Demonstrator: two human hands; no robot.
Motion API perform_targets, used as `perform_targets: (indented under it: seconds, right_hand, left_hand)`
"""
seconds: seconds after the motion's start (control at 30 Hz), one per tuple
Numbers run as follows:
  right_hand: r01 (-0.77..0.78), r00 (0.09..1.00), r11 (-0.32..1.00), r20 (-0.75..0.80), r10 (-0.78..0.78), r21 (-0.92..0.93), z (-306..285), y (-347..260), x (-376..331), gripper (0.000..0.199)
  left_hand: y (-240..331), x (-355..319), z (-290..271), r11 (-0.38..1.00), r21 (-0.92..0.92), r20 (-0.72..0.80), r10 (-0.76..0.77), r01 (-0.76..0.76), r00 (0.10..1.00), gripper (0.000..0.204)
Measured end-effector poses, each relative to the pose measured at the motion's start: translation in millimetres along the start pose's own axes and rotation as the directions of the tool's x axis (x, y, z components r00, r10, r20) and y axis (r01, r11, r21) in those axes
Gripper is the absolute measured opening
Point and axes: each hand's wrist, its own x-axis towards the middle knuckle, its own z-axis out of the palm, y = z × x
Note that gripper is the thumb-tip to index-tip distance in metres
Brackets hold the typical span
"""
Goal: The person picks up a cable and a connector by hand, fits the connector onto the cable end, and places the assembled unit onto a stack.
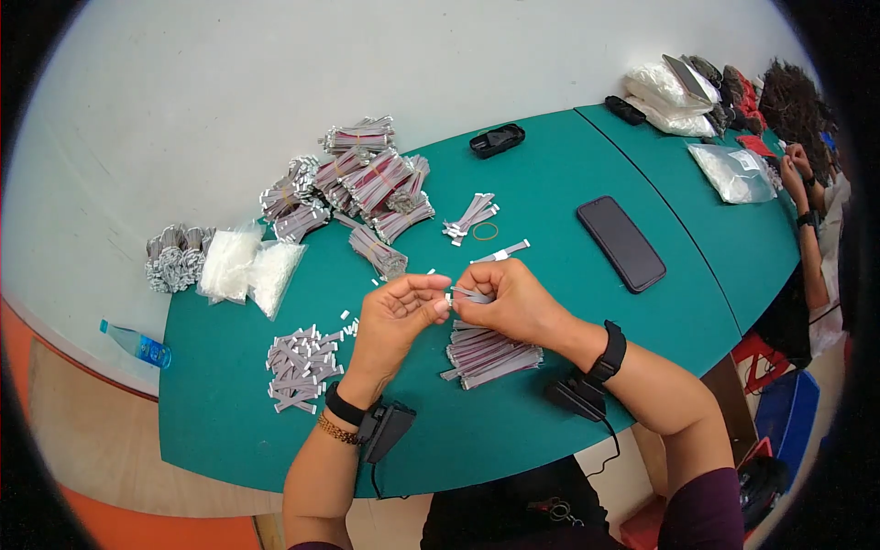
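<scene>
My left hand (401, 316) and my right hand (509, 298) meet above the green table (550, 183), fingertips pinching a thin grey strip (469, 295) between them. Under my right hand lies a loose pile of long grey strips (490, 357). A heap of short cut grey pieces (301, 365) sits to the left of my left wrist. Both wrists wear black bands with small black devices clipped on.
Bundles of banded grey strips (367, 183) pile up at the table's far side, with clear plastic bags (247, 266) to their left. A black phone (621, 243), a rubber band (485, 230) and a black case (497, 140) lie nearby. Another person (816, 202) works at the right.
</scene>
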Motion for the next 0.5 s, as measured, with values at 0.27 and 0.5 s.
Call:
perform_targets:
  seconds: [0.27, 0.5]
  right_hand:
    - [-0.041, 0.999, 0.997, 0.022, 0.039, 0.072, -0.6, 5.3, 1.4, 0.010]
    - [0.069, 0.996, 0.987, -0.054, -0.077, -0.144, 1.8, 3.0, -0.9, 0.011]
  left_hand:
    - [-4.9, -0.2, 0.1, 0.999, -0.003, -0.004, 0.033, -0.033, 0.999, 0.018]
    - [-5.1, -0.5, -0.1, 1.000, 0.000, -0.017, -0.001, 0.001, 1.000, 0.018]
